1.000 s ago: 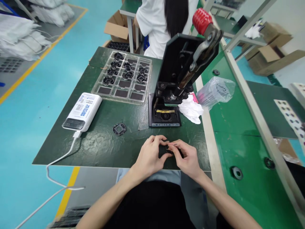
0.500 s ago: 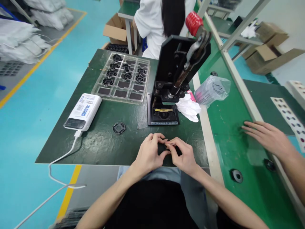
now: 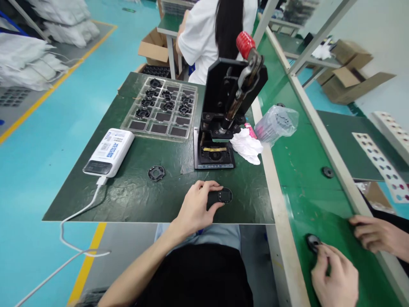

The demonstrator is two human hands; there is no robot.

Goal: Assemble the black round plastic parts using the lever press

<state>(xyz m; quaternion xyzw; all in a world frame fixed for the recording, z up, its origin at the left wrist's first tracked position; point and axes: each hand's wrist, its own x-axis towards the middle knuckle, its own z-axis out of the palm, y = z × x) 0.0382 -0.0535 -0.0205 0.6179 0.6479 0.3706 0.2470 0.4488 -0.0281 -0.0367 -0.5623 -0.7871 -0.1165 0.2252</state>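
Observation:
My left hand [image 3: 196, 207] rests on the dark green mat [image 3: 134, 196] near its front edge, fingers curled round a small black part [image 3: 221, 196] with a round window on top. My right hand [image 3: 335, 277] is far to the right over the green belt [image 3: 303, 170], its fingertips closed on a black ring-shaped part [image 3: 312, 241]. Another person's hand [image 3: 377, 233] lies on the belt's right rail, just beyond my right hand.
A black lever press [image 3: 223, 98] with a red knob [image 3: 245, 44] stands behind my left hand. Around it are a white cloth [image 3: 246, 146], a plastic bag [image 3: 276, 123], a clear tray [image 3: 153, 134] of black parts, a loose ring [image 3: 156, 172] and a white power bank [image 3: 108, 152]. A person in white [image 3: 204, 30] sits beyond.
My right hand left the black part and swung right to the ring on the belt. The left hand keeps the part. The other person's hand drew back toward the rail.

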